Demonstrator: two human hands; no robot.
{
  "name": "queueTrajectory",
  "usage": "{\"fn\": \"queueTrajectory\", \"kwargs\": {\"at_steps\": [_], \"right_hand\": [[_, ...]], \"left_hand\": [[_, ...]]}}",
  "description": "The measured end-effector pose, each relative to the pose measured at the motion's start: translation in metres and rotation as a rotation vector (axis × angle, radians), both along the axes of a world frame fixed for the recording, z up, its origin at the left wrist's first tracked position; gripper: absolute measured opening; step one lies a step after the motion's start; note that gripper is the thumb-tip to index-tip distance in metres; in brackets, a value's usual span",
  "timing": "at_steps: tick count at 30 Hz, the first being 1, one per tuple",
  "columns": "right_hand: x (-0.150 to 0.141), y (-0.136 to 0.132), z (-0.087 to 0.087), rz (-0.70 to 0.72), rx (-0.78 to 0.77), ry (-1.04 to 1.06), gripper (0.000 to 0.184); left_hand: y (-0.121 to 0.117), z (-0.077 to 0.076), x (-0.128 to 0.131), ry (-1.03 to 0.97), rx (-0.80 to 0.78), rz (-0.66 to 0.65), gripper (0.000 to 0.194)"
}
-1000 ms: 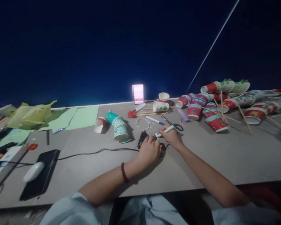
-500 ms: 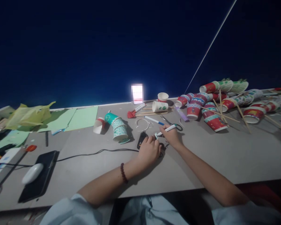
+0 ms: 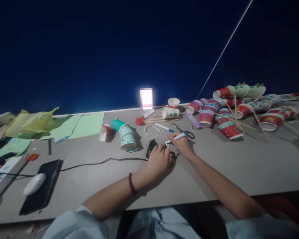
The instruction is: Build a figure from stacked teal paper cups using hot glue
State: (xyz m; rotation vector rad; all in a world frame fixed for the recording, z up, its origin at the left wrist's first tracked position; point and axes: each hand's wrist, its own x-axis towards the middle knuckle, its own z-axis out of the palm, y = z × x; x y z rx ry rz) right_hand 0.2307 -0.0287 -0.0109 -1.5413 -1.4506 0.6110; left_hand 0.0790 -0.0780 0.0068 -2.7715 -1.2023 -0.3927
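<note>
My right hand (image 3: 181, 144) grips a white marker pen (image 3: 175, 137), its tip pointing left toward my other hand. My left hand (image 3: 158, 161), with a bead bracelet on the wrist, is curled shut over a small piece on the grey table (image 3: 239, 166); what it pins down is hidden under the fingers. A black device (image 3: 150, 148) with a cable lies just left of my left fingers. Scissors (image 3: 184, 131) and a blue-capped pen (image 3: 163, 127) lie just beyond my right hand.
Teal paper cups (image 3: 124, 134) lie left of my hands. Several red paper cups (image 3: 221, 119) with wooden sticks crowd the right back. Green paper sheets (image 3: 87, 124) sit at back left. A black pad with a white mouse (image 3: 36, 183) lies near the left front edge.
The pen tip in my right hand has shifted slightly between frames; both hands stay in the same spot on the table.
</note>
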Motion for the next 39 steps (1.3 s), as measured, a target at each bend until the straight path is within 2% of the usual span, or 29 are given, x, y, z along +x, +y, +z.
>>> {"fn": "queueTrajectory", "kwargs": {"at_steps": [14, 25, 39], "right_hand": [[-0.0007, 0.0000, -0.0005, -0.074, 0.002, -0.009, 0.034], [-0.0002, 0.0003, -0.0037, -0.025, -0.014, 0.015, 0.035], [-0.0007, 0.0003, -0.0031, -0.024, -0.006, -0.003, 0.035]], "left_hand": [[0.0000, 0.0000, 0.0002, 0.010, -0.001, -0.002, 0.027], [-0.0007, 0.0003, 0.0007, -0.033, -0.017, 0.007, 0.021], [0.0003, -0.0007, 0.0008, 0.002, -0.041, 0.007, 0.025]]}}
